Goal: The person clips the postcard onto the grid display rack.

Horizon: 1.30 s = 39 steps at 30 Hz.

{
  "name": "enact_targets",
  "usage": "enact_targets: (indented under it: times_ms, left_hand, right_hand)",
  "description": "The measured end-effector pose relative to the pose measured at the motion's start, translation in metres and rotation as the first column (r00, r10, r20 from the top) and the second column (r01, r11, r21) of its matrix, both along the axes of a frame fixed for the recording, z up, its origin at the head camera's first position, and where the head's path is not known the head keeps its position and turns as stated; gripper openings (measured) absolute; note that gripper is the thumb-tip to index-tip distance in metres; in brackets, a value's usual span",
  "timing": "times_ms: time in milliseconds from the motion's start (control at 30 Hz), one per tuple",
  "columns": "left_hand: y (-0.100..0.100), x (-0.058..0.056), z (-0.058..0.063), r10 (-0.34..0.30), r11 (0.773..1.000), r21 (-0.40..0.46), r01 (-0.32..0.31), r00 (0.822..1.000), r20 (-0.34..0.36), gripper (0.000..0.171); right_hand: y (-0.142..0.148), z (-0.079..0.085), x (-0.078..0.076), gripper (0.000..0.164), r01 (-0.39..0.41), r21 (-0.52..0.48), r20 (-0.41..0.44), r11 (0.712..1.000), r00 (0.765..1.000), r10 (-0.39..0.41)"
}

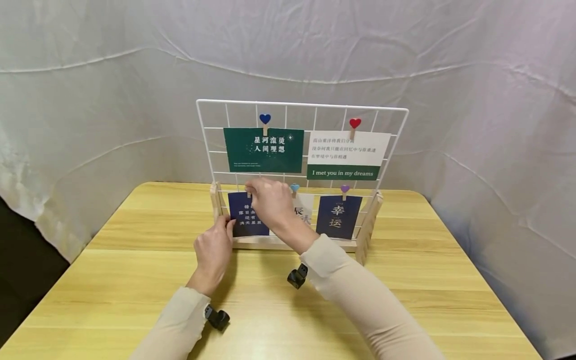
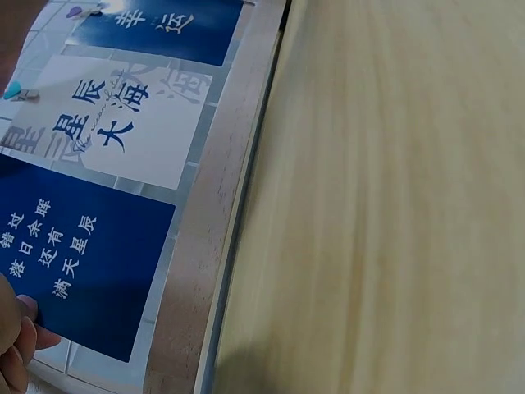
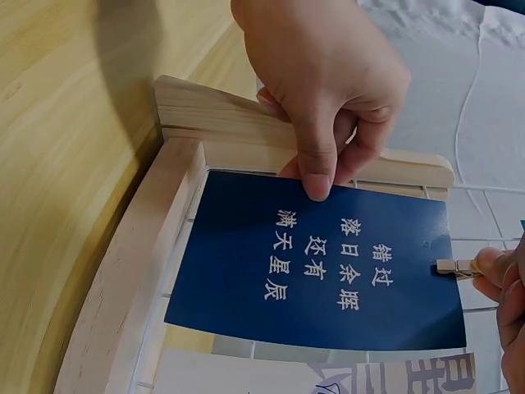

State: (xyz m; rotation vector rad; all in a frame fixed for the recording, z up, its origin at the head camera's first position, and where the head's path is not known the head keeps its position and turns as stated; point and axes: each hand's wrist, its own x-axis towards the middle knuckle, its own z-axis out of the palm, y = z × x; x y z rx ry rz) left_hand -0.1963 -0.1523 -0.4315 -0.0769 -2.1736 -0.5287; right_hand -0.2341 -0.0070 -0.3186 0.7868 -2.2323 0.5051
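Note:
A dark blue card with white writing sits at the lower left of a white wire grid in a wooden stand. My left hand pinches the card's left edge between thumb and fingers. Up at its top edge, my right hand pinches a small wooden clothespin, whose jaws are on the card's edge. In the right wrist view only part of the right hand shows. Beside this card hangs a white card, partly covered by the right hand in the head view.
A green card and a white-and-green card hang in the upper row. At the lower right is another blue card under a purple heart clip. The stand rests on a wooden table; white cloth hangs behind.

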Motion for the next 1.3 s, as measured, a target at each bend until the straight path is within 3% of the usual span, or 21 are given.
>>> enact_targets:
  times_ms: [300, 633, 1000, 1300]
  left_hand:
    - [0.001, 0.0, 0.004, -0.023, 0.999, 0.035, 0.022, 1.0, 0.015, 0.018]
    - [0.001, 0.003, 0.005, -0.034, 0.999, 0.041, 0.034, 0.999, 0.004, 0.025]
    - [0.0, 0.006, 0.013, -0.087, 0.996, 0.014, 0.088, 0.994, -0.073, 0.031]
    - [0.001, 0.009, 0.024, -0.169, 0.982, 0.082, 0.171, 0.985, -0.04, 0.029]
  right_hand:
    - [0.0, 0.0, 0.001, 0.009, -0.01, -0.005, 0.004, 1.0, 1.0, 0.01]
    - [0.003, -0.003, 0.008, 0.022, -0.049, 0.045, -0.033, 0.998, 0.998, 0.051]
    - [0.01, -0.003, 0.014, 0.021, -0.135, -0.02, -0.065, 0.991, 0.989, 0.134]
    - [0.021, -0.005, 0.014, 0.02, -0.177, -0.018, -0.064, 0.984, 0.982, 0.175]
